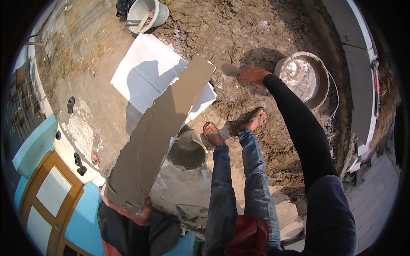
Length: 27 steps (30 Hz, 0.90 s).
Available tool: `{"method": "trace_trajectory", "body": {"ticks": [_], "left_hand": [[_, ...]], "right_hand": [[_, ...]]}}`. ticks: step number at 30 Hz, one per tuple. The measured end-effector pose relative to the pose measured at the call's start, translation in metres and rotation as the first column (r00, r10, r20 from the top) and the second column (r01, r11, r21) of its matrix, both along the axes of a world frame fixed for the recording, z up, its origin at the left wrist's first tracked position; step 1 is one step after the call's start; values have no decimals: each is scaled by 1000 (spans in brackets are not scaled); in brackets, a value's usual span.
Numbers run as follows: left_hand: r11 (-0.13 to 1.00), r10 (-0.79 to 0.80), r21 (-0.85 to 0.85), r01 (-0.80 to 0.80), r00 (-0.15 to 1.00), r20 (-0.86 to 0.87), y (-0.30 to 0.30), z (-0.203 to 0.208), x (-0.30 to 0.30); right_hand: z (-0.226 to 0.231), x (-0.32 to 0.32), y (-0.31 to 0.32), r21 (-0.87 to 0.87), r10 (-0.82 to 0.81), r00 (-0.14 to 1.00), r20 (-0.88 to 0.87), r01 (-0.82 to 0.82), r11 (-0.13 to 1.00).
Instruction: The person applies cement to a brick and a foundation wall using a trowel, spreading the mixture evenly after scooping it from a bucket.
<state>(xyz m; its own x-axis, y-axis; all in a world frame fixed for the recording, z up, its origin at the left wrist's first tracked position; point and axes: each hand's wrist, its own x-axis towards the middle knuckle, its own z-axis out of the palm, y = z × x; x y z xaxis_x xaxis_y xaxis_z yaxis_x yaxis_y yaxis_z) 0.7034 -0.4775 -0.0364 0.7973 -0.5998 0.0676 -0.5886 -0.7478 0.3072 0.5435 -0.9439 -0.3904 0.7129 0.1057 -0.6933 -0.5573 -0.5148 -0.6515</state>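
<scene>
A long, narrow board (160,128) with white edges slants across the middle, its upper face coated in smooth grey-brown mortar. My left hand (143,214) grips its near end from below, its fingers partly hidden under the board. Beyond the far end, my right hand (255,78) is closed on a small trowel, whose grey blade (230,70) points left toward the board; the handle is hidden in my fist. Under the board's right edge stands a bucket (201,164) with grey mix inside. Right of my right hand, another bucket (323,79) contains pale, wet residue.
White panels (132,77) lie on the ground beyond the board. A bucket with tools (161,17) stands at the top. Rough soil (239,30) spreads ahead. A brown-framed door (74,181) and loose sandals (77,160) are at left; a low wall (356,81) runs along the right.
</scene>
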Motion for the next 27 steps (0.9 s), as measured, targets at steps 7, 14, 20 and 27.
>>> {"method": "trace_trajectory", "body": {"ticks": [7,14,20,27], "left_hand": [[999,7,49,-8,1000,16,20,8,0],[997,38,-59,-43,996,-81,12,6,-4],[1000,9,-23,-11,998,-65,6,7,-1],[982,77,-158,-101,986,-151,-8,6,-5]], "right_hand": [[31,2,43,242,-435,815,-383,543,804],[51,-5,35,379,-478,656,-584,741,554],[95,69,43,476,-296,785,-544,580,661],[197,80,82,595,-160,939,-306,320,737]]}}
